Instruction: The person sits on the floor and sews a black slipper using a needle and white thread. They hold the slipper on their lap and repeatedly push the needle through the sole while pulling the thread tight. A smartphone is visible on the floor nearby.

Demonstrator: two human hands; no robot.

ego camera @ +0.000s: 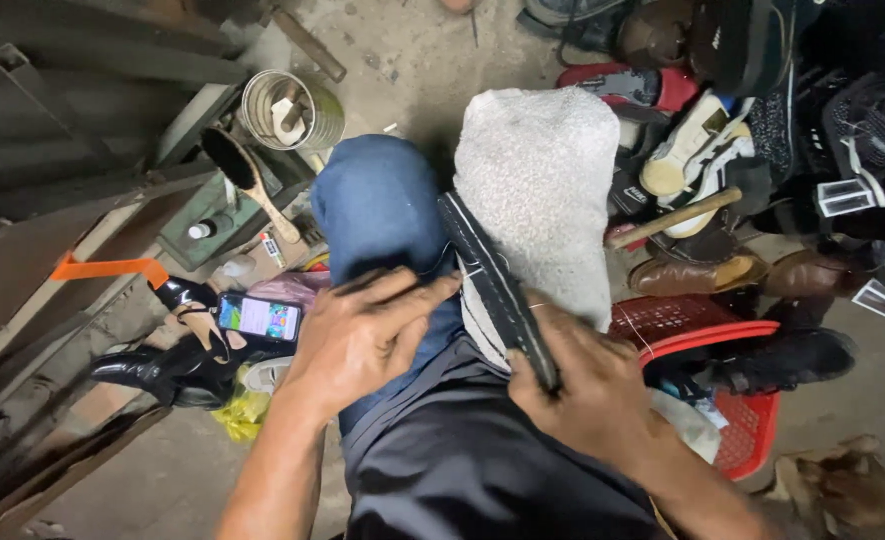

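Observation:
A shoe (493, 290) with a black sole edge and white striped side stands clamped on edge between my knees. My right hand (588, 385) grips its near end, and a thin thread runs off past the fingers. My left hand (368, 335) lies flat on my blue-trousered knee (378, 205), its fingertips touching the shoe's side. A grey-white cloth (543, 180) covers my other knee, right behind the shoe.
A red plastic basket (738, 385) stands at the right beside a heap of shoes (723, 150) and a wooden-handled hammer (673, 218). At the left lie a lit phone (260, 317), glossy black heeled shoes (168, 365), a shoe brush (243, 175) and a metal tin (288, 108).

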